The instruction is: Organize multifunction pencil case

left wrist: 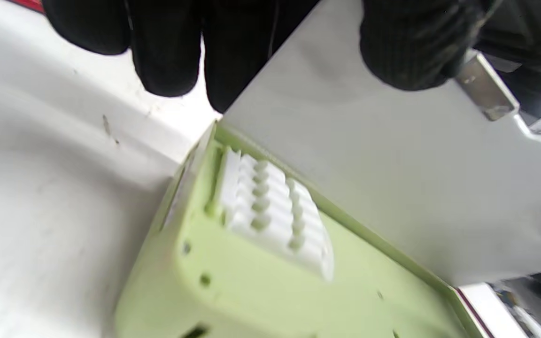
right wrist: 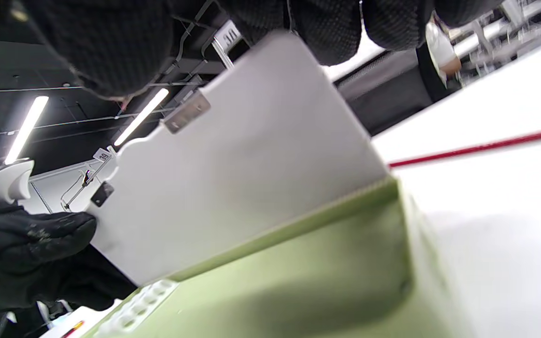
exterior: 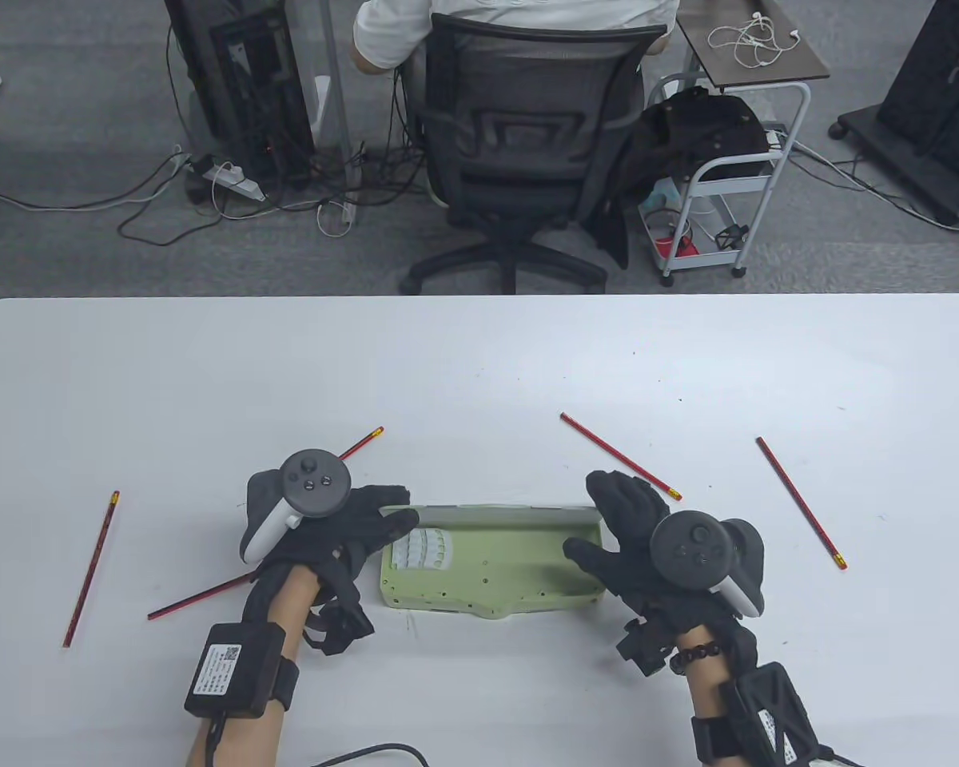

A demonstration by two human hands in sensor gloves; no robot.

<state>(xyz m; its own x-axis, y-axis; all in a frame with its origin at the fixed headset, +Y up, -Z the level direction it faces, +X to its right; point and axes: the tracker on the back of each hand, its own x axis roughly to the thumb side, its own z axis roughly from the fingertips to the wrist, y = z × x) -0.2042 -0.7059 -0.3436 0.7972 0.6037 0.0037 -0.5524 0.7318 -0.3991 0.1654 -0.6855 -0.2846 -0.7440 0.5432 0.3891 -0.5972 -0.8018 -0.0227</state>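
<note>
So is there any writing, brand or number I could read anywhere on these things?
"39": a small white tag hanging in the background of the right wrist view; the digits are faint, so I'm unsure.
White label on the black box strapped to the left forearm: print and code too small to read.
Pencil case and pencils: no legible text.

Black knit sensor gloves, a tracker on each hand

The left hand [exterior: 344,527] and right hand [exterior: 639,527] wear black knit gloves. Each carries a dark grey round-faced tracker with small buttons and a white grip. A black box with a white label is strapped behind the left hand, trailing a black cable; a dark bead bracelet circles the right wrist.
</note>
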